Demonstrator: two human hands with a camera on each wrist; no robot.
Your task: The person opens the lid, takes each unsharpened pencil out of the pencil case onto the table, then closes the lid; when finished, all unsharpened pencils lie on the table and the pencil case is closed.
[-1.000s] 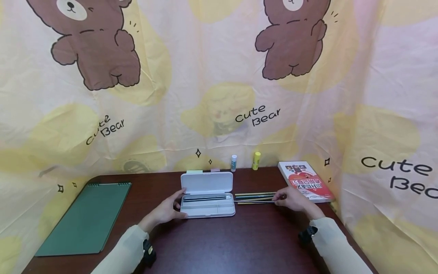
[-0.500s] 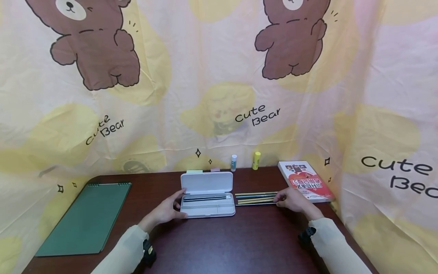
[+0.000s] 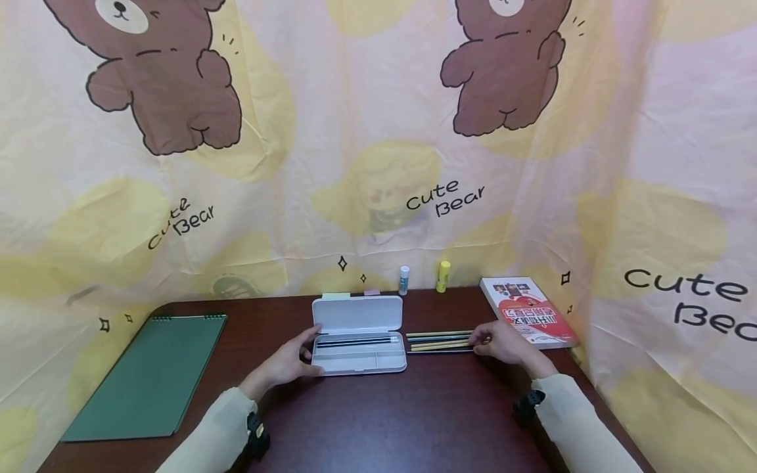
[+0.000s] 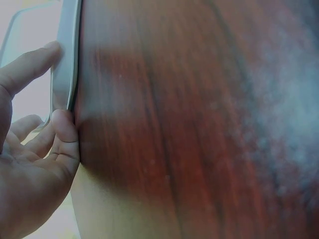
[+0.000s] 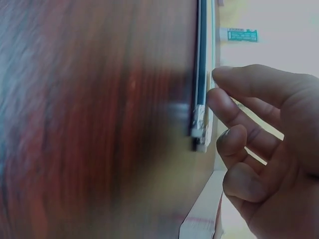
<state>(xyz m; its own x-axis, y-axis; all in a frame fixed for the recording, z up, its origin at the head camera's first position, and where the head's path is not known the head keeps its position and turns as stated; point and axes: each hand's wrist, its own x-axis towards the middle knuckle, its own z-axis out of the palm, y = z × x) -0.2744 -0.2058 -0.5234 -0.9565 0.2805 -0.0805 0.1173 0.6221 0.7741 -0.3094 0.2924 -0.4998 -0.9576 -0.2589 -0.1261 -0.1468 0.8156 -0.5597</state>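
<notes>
White case, gripped by the left hand; beside the narrowed right hand lie pencils, pinched or not I can't tell. A clumsy nudge there could set them rolling!

My case lies open before me, pale, its lid tipped back, dark pencils along its rear; just to its right, more pencils (some yellowish, some dark) lie sideways in a loose row
</notes>
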